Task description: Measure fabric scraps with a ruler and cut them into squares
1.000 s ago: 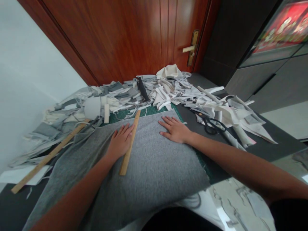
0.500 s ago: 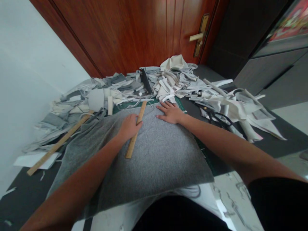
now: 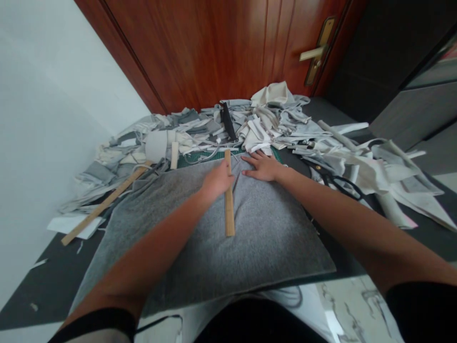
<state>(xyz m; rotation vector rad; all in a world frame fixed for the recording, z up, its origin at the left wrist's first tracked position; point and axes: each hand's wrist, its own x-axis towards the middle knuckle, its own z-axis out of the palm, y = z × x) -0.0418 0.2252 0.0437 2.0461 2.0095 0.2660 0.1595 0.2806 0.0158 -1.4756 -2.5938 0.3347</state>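
Observation:
A large piece of grey fabric [image 3: 264,238] lies spread over the dark table, its front edge reaching the table's near side. My left hand [image 3: 217,182] is closed around a short wooden ruler [image 3: 229,214], which lies on the fabric and points away from me. To its right, my right hand [image 3: 262,166] rests flat on the far part of the fabric with fingers spread. Small creases run in the fabric between the ruler and my right hand. Behind the fabric shows a strip of green cutting mat [image 3: 194,156].
Piled fabric scraps [image 3: 264,128] line the back of the table. A longer wooden ruler [image 3: 107,202] lies at the left. Black-handled scissors [image 3: 344,186] sit on the right among scraps. Beyond stands a wooden door [image 3: 214,52]; a white wall [image 3: 53,95] is at the left.
My left hand has moved the short ruler closer to my right hand and turned it straighter. The fabric's left part looks flatter, with creases now near the ruler. The view has shifted.

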